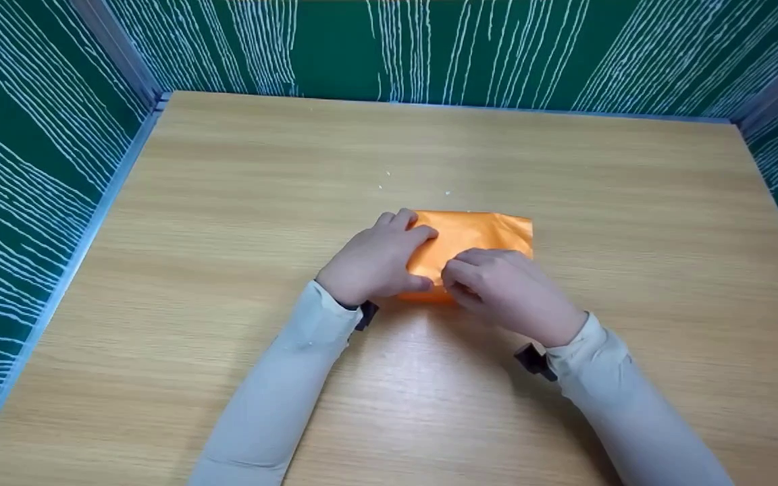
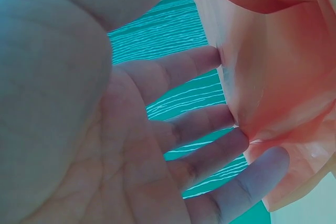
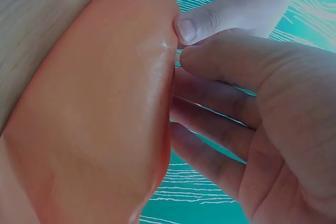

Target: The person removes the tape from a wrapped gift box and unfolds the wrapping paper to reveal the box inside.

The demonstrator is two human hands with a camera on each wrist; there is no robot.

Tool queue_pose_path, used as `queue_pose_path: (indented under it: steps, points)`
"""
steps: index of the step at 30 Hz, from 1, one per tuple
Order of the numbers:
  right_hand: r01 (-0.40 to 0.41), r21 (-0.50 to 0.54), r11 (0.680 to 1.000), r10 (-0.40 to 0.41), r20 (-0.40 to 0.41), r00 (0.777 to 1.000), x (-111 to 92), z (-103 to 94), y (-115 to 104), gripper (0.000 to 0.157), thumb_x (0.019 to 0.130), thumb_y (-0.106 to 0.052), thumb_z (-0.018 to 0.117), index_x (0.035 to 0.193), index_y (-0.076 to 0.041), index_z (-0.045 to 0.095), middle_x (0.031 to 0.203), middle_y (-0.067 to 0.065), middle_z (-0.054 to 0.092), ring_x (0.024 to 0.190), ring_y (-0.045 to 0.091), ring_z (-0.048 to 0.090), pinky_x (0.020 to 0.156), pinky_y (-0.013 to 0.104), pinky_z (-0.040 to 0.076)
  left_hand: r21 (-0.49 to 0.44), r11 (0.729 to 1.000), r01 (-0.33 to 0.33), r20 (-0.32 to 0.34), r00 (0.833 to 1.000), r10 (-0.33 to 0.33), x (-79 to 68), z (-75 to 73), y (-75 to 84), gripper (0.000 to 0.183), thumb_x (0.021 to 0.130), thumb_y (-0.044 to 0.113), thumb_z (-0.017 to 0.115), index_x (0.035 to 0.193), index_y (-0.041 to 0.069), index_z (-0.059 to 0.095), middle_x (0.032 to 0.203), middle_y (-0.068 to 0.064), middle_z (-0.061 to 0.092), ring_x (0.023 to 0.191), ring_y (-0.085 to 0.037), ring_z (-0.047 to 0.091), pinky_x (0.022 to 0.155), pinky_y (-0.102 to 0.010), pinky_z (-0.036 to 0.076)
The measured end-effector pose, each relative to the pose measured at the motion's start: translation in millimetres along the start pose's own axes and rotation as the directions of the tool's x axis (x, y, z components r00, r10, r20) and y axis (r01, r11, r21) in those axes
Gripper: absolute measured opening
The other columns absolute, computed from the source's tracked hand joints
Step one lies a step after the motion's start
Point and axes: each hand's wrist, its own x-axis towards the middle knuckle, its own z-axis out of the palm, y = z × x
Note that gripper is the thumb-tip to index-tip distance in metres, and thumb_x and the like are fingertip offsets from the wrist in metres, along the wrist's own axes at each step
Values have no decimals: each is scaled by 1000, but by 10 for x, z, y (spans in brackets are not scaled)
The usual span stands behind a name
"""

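An orange packet (image 1: pixel 473 229), thin and creased with a slight sheen, lies on the table between both hands. My left hand (image 1: pixel 382 260) rests on its left end with fingers and thumb spread. In the left wrist view the fingertips (image 2: pixel 231 116) of that hand touch the packet's edge. My right hand (image 1: pixel 507 287) is at the lower right part of the packet, fingers curled, and seems to pinch its near edge. The right wrist view shows the right thumb (image 3: pixel 220 59) close to the left thumb (image 3: pixel 207 22); the other right fingertips are hidden behind the orange packet (image 3: pixel 100 93).
The pale wooden table (image 1: pixel 227 196) has a few tiny white specks (image 1: pixel 448 193) beyond the packet. Green panels (image 1: pixel 335 47) with white streaks stand behind and at both sides, with blue edging (image 1: pixel 85 250) along the table. A small black device (image 1: pixel 534 361) is strapped at the right wrist.
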Motion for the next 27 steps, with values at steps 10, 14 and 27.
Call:
queue_pose_path:
  steps: [10, 14, 27]
  points:
    - [-55, 42, 998, 55, 20, 998, -16, -15, 34, 16, 90, -5, 78, 91, -14, 64, 78, -5, 64, 65, 12, 55, 60, 26, 47, -3, 1000, -7, -1, 1000, 7, 0, 6, -5, 72, 90, 48, 76, 152, 20, 52, 156, -11, 40, 135, -30, 43, 104, -41, 49]
    - [-67, 61, 996, 65, 34, 997, -19, -34, 49, 14, 91, -9, 79, 93, -14, 66, 80, -5, 66, 65, 13, 56, 62, 27, 49, -6, 1000, -10, -3, 1000, 10, 3, 7, -9, 72, 90, 48, 76, 152, 20, 52, 156, -11, 41, 134, -30, 44, 104, -41, 49]
    - [-112, 96, 989, 98, 146, 984, -22, -157, 70, 22, 89, -15, 83, 106, -14, 69, 94, -2, 68, 81, 16, 60, 79, 30, 55, -30, 1000, -10, -4, 1000, 10, -3, 4, -19, 73, 90, 46, 76, 153, 19, 51, 157, -12, 38, 133, -29, 43, 106, -42, 47]
